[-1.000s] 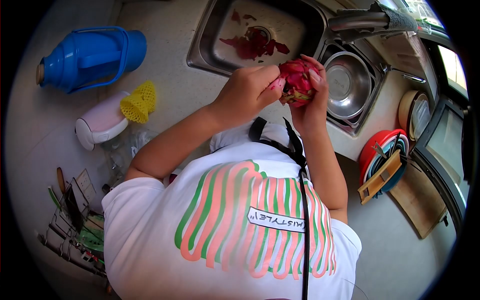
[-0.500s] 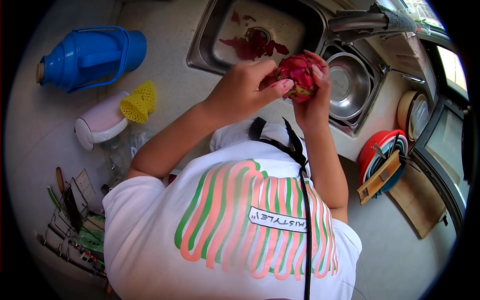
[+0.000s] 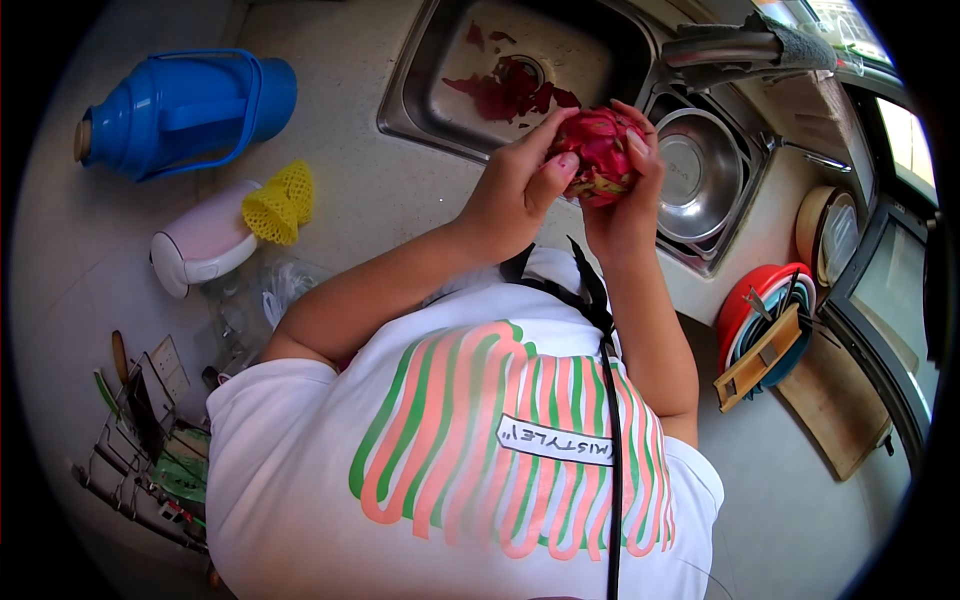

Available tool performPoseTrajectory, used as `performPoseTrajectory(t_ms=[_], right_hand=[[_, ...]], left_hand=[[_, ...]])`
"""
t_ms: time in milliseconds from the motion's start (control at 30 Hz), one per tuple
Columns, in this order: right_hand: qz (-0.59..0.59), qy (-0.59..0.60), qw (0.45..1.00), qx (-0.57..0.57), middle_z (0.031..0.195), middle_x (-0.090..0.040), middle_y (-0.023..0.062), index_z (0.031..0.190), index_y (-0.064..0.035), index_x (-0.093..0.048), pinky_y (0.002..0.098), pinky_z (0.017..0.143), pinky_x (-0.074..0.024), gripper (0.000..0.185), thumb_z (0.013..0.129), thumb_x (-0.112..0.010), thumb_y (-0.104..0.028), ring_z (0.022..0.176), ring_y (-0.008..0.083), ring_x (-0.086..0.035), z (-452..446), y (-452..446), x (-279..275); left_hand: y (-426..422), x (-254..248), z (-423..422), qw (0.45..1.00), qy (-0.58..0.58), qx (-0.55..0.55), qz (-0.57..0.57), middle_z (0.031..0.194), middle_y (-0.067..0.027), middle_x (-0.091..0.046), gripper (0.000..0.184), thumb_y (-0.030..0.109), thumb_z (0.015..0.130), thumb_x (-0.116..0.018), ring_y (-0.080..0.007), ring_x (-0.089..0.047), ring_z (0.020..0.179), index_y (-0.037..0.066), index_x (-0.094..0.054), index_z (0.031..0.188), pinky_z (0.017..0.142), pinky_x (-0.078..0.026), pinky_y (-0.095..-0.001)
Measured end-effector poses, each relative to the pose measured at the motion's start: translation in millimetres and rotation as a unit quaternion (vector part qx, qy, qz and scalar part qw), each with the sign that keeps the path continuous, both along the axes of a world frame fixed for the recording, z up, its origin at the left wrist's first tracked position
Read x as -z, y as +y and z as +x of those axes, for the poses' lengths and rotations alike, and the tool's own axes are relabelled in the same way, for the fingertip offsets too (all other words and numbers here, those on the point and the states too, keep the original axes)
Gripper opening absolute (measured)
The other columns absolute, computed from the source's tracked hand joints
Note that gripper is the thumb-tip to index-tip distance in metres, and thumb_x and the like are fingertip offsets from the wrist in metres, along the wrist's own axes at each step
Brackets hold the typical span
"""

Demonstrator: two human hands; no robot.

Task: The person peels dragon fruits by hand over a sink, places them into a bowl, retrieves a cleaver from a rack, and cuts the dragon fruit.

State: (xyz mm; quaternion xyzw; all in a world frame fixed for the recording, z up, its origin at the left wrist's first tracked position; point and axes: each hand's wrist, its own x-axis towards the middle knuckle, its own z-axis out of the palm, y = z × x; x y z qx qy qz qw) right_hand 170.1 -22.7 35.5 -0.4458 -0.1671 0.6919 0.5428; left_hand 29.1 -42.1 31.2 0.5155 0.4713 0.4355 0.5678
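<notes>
A red dragon fruit (image 3: pixel 602 150) with greenish scale tips is held between my two hands over the sink's front edge. My left hand (image 3: pixel 528 178) grips its left side, thumb pressed on the skin and the other fingers around the far side. My right hand (image 3: pixel 632 185) cups it from the right, with fingertips curled over the top. Just beyond, torn pieces of red peel (image 3: pixel 505 92) lie in the metal sink (image 3: pixel 420 115) around the drain. Part of the fruit's underside is hidden by my hands.
A steel bowl (image 3: pixel 695 175) sits in the second basin at right, near the cloth-wrapped faucet (image 3: pixel 725 48). On the left lie a blue thermos (image 3: pixel 185 112), a pale pink kettle (image 3: pixel 205 240) and yellow foam netting (image 3: pixel 280 203). Stacked basins (image 3: pixel 742 305) stand lower right.
My left hand has shifted right and closed in more around the fruit, its fingers reaching the far side. The fruit has turned slightly; my right hand stays nearly in place.
</notes>
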Motion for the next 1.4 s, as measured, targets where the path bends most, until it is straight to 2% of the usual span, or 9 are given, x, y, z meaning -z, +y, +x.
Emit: performPoseTrajectory(t_ms=[200,400,500,667,767,1000,1100,1300,1400], right_hand=[[-0.056,0.022,0.998,-0.002,0.122,-0.06,0.0079,0.13,-0.0119,-0.052,0.0387,0.092,-0.0531,0.049,0.089,-0.051,-0.04,0.112,0.0239,-0.06,1.5,-2.9,-1.1],[-0.096,0.038,0.995,-0.014,0.123,-0.061,0.0064,0.129,-0.0147,-0.055,0.0415,0.092,-0.0529,0.049,0.09,-0.051,-0.044,0.112,0.0236,-0.06,3.3,-2.8,-5.8],[-0.099,0.045,0.994,-0.017,0.123,-0.061,0.006,0.13,-0.0161,-0.055,0.0429,0.092,-0.0526,0.049,0.091,-0.051,-0.046,0.112,0.0236,-0.06,4.7,-4.0,-1.1],[-0.104,0.076,0.991,-0.032,0.124,-0.061,0.0058,0.13,-0.0172,-0.055,0.0442,0.092,-0.0513,0.048,0.093,-0.049,-0.048,0.114,0.0239,-0.058,8.4,-4.5,13.6],[-0.109,0.047,0.993,-0.008,0.111,-0.063,0.0055,0.121,-0.0161,-0.054,0.0349,0.064,-0.0468,0.041,0.093,-0.049,-0.045,0.094,0.0205,-0.06,-1.8,-4.6,10.3],[-0.138,0.08,0.987,-0.003,0.108,-0.064,0.0035,0.12,-0.0174,-0.054,0.0341,0.063,-0.0459,0.04,0.093,-0.049,-0.046,0.091,0.0189,-0.061,-2.9,-3.5,5.7],[-0.119,0.052,0.991,-0.025,0.128,-0.059,0.006,0.128,-0.0175,-0.055,0.0443,0.09,-0.0519,0.046,0.095,-0.05,-0.049,0.116,0.0238,-0.058,3.5,-6.2,17.5],[-0.146,0.024,0.988,-0.045,0.127,-0.06,0.0057,0.128,-0.0178,-0.055,0.0443,0.089,-0.052,0.046,0.095,-0.05,-0.049,0.115,0.0231,-0.059,6.1,-7.7,15.2],[-0.171,0.015,0.985,-0.007,0.099,-0.065,0.0034,0.115,-0.0148,-0.054,0.0328,0.06,-0.0456,0.037,0.094,-0.051,-0.045,0.083,0.0178,-0.062,-2.6,-3.0,1.8]], left_hand=[[2.1,-6.4,1.3,0.991,0.09,-0.019,0.092,0.094,-0.0274,-0.065,0.045,0.027,0.101,-0.047,-0.0433,-0.066,0.086,-0.004,-0.047,0.134,0.073,-0.052,-0.0423],[5.8,-5.0,-2.7,0.989,0.114,0.001,0.09,0.087,-0.0263,-0.066,0.042,0.025,0.102,-0.047,-0.0413,-0.067,0.081,-0.002,-0.049,0.134,0.069,-0.052,-0.0425],[5.9,-4.3,-7.7,0.992,0.102,0.032,0.062,0.084,-0.0135,-0.064,0.042,0.02,0.103,-0.042,-0.015,-0.059,0.075,0.0,-0.048,0.139,0.072,-0.049,-0.0294],[20.3,3.2,-20.8,0.979,0.164,0.045,0.115,0.096,-0.0153,-0.066,0.042,0.031,0.105,-0.043,-0.0232,-0.065,0.081,0.0,-0.054,0.131,0.074,-0.051,-0.0325],[20.9,-15.3,-18.6,0.953,0.278,0.006,0.123,0.093,-0.0152,-0.063,0.038,0.037,0.103,-0.049,-0.0335,-0.063,0.079,0.0,-0.057,0.1,0.069,-0.05,-0.0386],[13.0,-6.3,-9.4,0.938,0.311,0.003,0.15,0.082,-0.0162,-0.057,0.029,0.028,0.099,-0.056,-0.0367,-0.059,0.073,0.002,-0.049,0.089,0.063,-0.048,-0.0442],[11.4,0.7,-8.3,0.92,0.348,0.004,0.179,0.085,-0.0161,-0.058,0.025,0.024,0.095,-0.059,-0.0346,-0.061,0.077,0.001,-0.05,0.09,0.065,-0.051,-0.0435],[10.3,2.3,-9.0,0.912,0.349,0.018,0.215,0.085,-0.0198,-0.057,0.018,0.015,0.093,-0.059,-0.0402,-0.059,0.078,0.001,-0.048,0.091,0.067,-0.049,-0.0469],[11.6,2.6,-11.8,0.901,0.359,0.038,0.24,0.086,-0.0191,-0.058,0.016,0.012,0.092,-0.06,-0.0391,-0.06,0.079,0.0,-0.049,0.093,0.068,-0.05,-0.0452]])
